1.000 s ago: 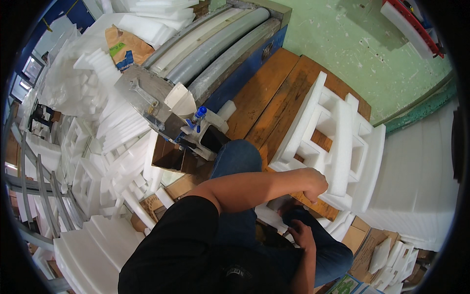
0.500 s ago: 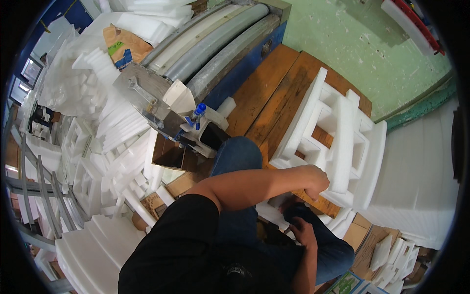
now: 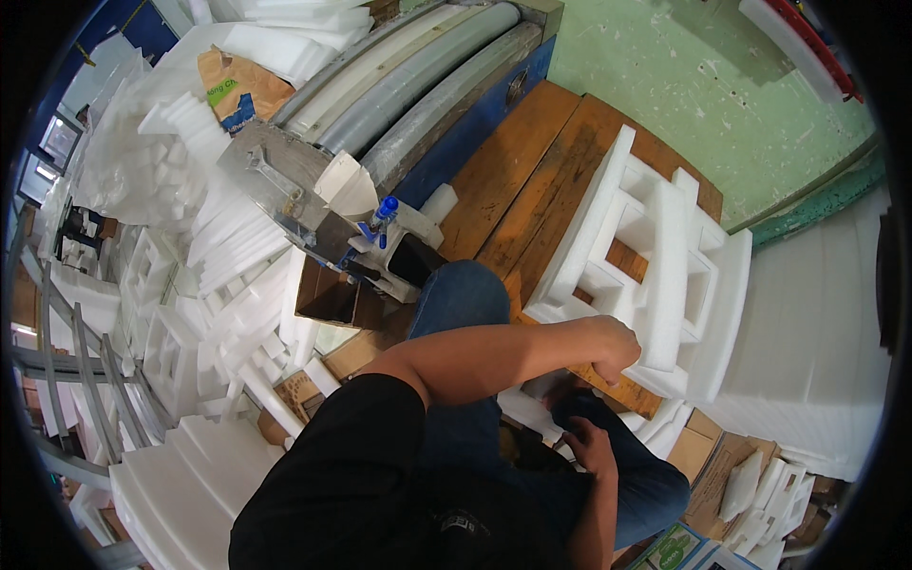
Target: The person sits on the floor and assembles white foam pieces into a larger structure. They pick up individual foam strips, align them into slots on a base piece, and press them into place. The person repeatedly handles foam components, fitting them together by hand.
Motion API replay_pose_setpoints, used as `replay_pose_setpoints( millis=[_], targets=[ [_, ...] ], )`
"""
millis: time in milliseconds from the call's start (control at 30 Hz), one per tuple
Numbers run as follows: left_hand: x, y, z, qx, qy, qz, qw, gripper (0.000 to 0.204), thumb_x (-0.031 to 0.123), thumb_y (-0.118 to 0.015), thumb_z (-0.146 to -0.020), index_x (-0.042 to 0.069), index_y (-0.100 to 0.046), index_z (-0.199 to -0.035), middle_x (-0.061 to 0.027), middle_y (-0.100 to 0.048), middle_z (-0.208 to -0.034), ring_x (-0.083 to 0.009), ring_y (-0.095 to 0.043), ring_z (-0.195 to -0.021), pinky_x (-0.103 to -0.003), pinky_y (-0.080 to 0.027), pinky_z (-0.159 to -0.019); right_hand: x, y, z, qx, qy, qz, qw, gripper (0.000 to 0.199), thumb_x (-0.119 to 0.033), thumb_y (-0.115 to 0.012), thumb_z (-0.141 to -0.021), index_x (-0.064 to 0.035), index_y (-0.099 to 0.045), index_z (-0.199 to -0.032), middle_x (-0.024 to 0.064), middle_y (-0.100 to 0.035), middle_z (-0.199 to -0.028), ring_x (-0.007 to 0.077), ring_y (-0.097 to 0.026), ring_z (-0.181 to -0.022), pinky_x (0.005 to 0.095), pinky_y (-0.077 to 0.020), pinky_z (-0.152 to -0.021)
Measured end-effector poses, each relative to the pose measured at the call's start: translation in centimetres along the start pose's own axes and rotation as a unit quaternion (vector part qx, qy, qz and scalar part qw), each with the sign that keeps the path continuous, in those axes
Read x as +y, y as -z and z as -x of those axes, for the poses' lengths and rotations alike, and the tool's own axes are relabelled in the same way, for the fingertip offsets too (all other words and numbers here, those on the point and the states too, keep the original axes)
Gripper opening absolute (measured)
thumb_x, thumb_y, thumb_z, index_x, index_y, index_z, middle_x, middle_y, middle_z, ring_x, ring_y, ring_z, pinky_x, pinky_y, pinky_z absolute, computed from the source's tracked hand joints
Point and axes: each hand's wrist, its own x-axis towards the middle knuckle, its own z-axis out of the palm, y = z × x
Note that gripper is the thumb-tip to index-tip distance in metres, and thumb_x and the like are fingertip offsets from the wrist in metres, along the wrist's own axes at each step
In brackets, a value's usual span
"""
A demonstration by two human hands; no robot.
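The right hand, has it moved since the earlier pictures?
Yes. The right hand has shifted slightly leftward along the lap, away from the cardboard box, while the wooden platform keeps its place.

White foam frame (image 3: 655,256) at centre right lies on an orange-brown wooden counter (image 3: 518,180). Green speckled wall (image 3: 684,85) upper right; grey rollers (image 3: 418,85) with a blue machine side (image 3: 475,123); blue jeans (image 3: 461,304), black sleeve (image 3: 351,475).

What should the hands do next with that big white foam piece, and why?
Probably slide the white foam frame a little closer. The left hand rests at the frame's near edge on the wooden board, while the right hand is lower, by the knee, on small foam pieces. Bringing the frame nearer would likely let both hands work on it.
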Motion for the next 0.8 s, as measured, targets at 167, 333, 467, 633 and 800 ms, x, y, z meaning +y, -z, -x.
replay_pose_setpoints(
  millis=[167,333,467,633,800],
  targets=[
    [0.1,0.3,0.5,0.001,0.002,0.003,1.0,0.04,0.039,-0.079,-0.083,0.0,-0.08,-0.093,-0.0209,-0.077,-0.099,-0.0379,-0.074,-0.095,-0.048,-0.059,-0.082,-0.4,0.0,0.0,0.002,-0.003,0.007,1.0,0.042,-0.019,-0.077,-0.088,0.0023,-0.07,-0.123,0.0236,-0.076,-0.096,0.0341,-0.077,-0.089,0.0398,-0.0589,-0.082],
    [1.3,1.5,1.2,-0.009,0.005,-0.005,1.0,0.039,0.038,-0.08,-0.082,0.001,-0.08,-0.095,-0.0192,-0.077,-0.101,-0.0361,-0.074,-0.098,-0.047,-0.059,-0.084,-0.5,0.0,-0.2,0.003,0.015,0.014,1.0,0.042,-0.02,-0.077,-0.088,0.0019,-0.069,-0.123,0.0229,-0.077,-0.096,0.0334,-0.077,-0.088,0.0398,-0.0591,-0.081],
    [2.3,1.2,0.6,0.0,0.027,-0.012,1.0,0.042,0.041,-0.081,-0.082,0.004,-0.081,-0.102,-0.0153,-0.078,-0.108,-0.0339,-0.073,-0.104,-0.047,-0.059,-0.087,-2.3,0.2,-0.2,-0.01,0.008,-0.01,1.0,0.043,-0.021,-0.077,-0.089,0.0012,-0.069,-0.124,0.0226,-0.077,-0.095,0.0326,-0.077,-0.087,0.0402,-0.0593,-0.08],
    [3.4,1.5,2.9,0.062,0.025,-0.001,0.998,0.039,0.035,-0.078,-0.083,-0.002,-0.077,-0.095,-0.0222,-0.076,-0.1,-0.0388,-0.074,-0.098,-0.049,-0.059,-0.083,-3.9,0.0,-0.4,-0.016,0.034,0.008,0.999,0.044,-0.021,-0.077,-0.088,-0.0003,-0.068,-0.126,0.0228,-0.076,-0.101,0.0335,-0.077,-0.09,0.0415,-0.0591,-0.082],
    [3.4,-4.2,6.3,0.106,0.061,0.06,0.991,0.046,0.038,-0.077,-0.085,-0.001,-0.069,-0.109,-0.0224,-0.075,-0.101,-0.0424,-0.072,-0.1,-0.052,-0.057,-0.084,-5.4,-0.9,-0.2,-0.01,0.108,0.013,0.994,0.044,-0.024,-0.076,-0.088,-0.0023,-0.069,-0.126,0.023,-0.075,-0.108,0.0368,-0.075,-0.095,0.044,-0.0585,-0.087]
  ],
)
